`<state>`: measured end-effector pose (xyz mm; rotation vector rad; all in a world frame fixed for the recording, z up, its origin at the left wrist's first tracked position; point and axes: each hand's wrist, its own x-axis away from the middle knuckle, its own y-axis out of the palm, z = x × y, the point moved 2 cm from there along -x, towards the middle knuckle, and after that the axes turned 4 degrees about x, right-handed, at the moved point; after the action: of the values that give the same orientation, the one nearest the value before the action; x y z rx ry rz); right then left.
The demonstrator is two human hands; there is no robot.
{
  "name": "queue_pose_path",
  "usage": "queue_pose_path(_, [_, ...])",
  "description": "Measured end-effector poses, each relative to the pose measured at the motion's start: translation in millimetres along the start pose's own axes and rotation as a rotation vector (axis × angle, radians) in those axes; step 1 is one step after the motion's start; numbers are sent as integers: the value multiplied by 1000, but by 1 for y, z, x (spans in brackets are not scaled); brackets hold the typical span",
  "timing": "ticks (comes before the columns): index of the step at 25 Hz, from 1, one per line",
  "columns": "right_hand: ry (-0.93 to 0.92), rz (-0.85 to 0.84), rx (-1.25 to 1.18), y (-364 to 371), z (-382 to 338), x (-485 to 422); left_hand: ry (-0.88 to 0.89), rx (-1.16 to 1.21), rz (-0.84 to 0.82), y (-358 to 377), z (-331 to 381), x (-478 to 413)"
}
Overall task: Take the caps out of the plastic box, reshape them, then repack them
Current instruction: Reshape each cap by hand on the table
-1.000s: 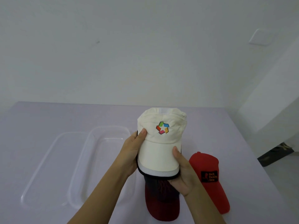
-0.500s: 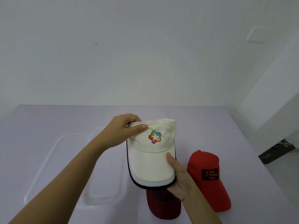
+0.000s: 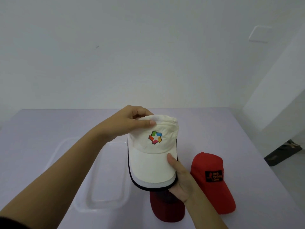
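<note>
I hold a cream cap (image 3: 152, 156) with a colourful logo above the table. It sits on a small stack: a white brim and a dark brim edge show beneath it. My left hand (image 3: 130, 123) pinches the top of the crown, thumb on the front. My right hand (image 3: 179, 179) grips the brims from the right, thumb on top. A dark red cap (image 3: 166, 207) lies on the table under the stack, mostly hidden. A bright red cap (image 3: 212, 180) with a black patch lies to the right. The clear plastic box (image 3: 105, 204) stands to the left, with no cap in it.
A clear lid (image 3: 56, 151) lies left of the box. The lilac table (image 3: 41, 129) reaches back to a white wall. Its right edge drops to the floor, where a dark object (image 3: 283, 151) lies beside a white wall corner.
My left hand left the side of the brim and moved up to pinch the top of the crown. The cap stack sank lower and the crown flattened. My right hand kept its grip.
</note>
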<state>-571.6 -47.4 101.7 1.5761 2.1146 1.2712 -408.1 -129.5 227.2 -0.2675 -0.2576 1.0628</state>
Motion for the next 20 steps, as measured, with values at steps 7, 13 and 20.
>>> queue_pose_path(7, [-18, -7, 38, -2, -6, 3, -55, -147, -68, 3, 7, -7])
queue_pose_path(13, [-41, -18, 95, -4, -11, 1, 42, -441, 10, 12, 14, -14])
queue_pose_path(20, [-55, -46, 129, -6, -14, 8, -2, -486, -94, 16, 11, -16])
